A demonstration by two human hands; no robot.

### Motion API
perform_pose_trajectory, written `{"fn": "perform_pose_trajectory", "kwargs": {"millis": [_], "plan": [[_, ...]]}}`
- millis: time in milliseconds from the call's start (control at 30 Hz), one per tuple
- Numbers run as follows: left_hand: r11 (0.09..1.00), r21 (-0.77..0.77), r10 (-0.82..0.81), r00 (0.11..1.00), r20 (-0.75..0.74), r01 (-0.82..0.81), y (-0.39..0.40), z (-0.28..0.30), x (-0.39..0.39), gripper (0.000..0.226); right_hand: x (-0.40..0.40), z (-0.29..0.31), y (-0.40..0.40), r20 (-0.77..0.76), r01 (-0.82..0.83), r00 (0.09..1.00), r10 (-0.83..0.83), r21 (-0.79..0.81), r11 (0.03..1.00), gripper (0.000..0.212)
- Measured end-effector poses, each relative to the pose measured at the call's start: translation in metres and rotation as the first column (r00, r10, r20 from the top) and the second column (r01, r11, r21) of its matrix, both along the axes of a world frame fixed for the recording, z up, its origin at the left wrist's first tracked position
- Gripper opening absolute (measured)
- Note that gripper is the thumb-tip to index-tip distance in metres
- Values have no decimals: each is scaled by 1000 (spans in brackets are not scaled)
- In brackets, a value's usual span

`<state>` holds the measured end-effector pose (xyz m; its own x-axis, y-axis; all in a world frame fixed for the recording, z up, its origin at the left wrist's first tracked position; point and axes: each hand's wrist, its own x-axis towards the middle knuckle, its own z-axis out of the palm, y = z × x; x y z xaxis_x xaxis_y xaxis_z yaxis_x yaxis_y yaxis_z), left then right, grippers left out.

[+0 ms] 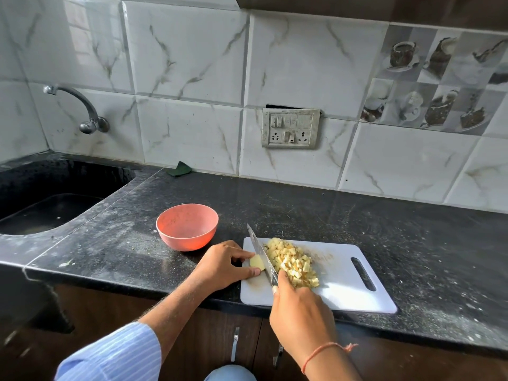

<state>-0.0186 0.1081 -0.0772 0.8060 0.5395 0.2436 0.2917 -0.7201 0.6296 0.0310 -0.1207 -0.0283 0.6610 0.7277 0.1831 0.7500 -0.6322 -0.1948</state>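
Your blue striped sleeve (115, 356) sits lowest in view, forearm running up to the left hand (222, 266).

Edges and room: the white cutting board (343, 295) lies right at the front edge of the surface (302, 199), its handle slot to the right. Bare surface opens to the right of the board and behind it, back to the wall. The pink bowl (187, 226) stands just beyond the left hand, near the board's left corner but not touching it. The sink (49, 210) drops away far left.

Hands: the left hand pinches the yellow chunk (257, 262) w/ curled fingers & thumb at the board's left end. The right hand (299, 312) is wrapped round the knife (262, 254) handle, forefinger up by the blade. The blade angles away from you, tip pointing back-left, edge down against the chunk. The diced pile (292, 262) lies on the board just right of the blade, touching it. An orange thread (321, 350) circles the right wrist.

Room: black speckled stone w/ pale dust and crumbs, marble-look tiles, a tap (79, 105) over the sink, a switch plate (290, 128) on the wall, a green scrubber (180, 169) by the wall, brown cabinet doors below.
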Motion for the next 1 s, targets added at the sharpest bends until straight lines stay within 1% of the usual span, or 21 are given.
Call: {"fn": "perform_pose_trajectory", "kwargs": {"millis": [167, 300, 400, 533, 700, 867, 1000], "plan": [[1000, 18, -4, 1000, -8, 4, 0, 0, -1, 62, -4, -3, -13, 26, -12, 1000, 13, -47, 999, 57], [1000, 22, -3, 1000, 0, 3, 0, 0, -1, 64, -4, 3, -10, -42, 12, 999, -11, 31, 999, 56], [1000, 6, -1, 1000, 7, 1, 0, -1, -1, 64, -3, 6, -12, -64, 18, 998, -12, 102, 995, 57], [1000, -11, -3, 1000, -5, 3, 1, -1, 0, 63, -3, 7, -12, -78, 14, 997, -5, 125, 992, 57], [1000, -22, -11, 1000, 6, 11, 0, -1, 0, 61, -10, 5, -11, -81, 12, 997, -6, 87, 996, 57], [999, -40, 5, 1000, 20, -4, 0, -3, 1, 58, -10, 1, 4, 0, 26, 1000, -26, -34, 999, 57], [1000, -25, 10, 1000, 22, -9, 0, -5, 1, 58, -7, 6, 19, -15, 33, 999, -34, -82, 996, 58]]}}
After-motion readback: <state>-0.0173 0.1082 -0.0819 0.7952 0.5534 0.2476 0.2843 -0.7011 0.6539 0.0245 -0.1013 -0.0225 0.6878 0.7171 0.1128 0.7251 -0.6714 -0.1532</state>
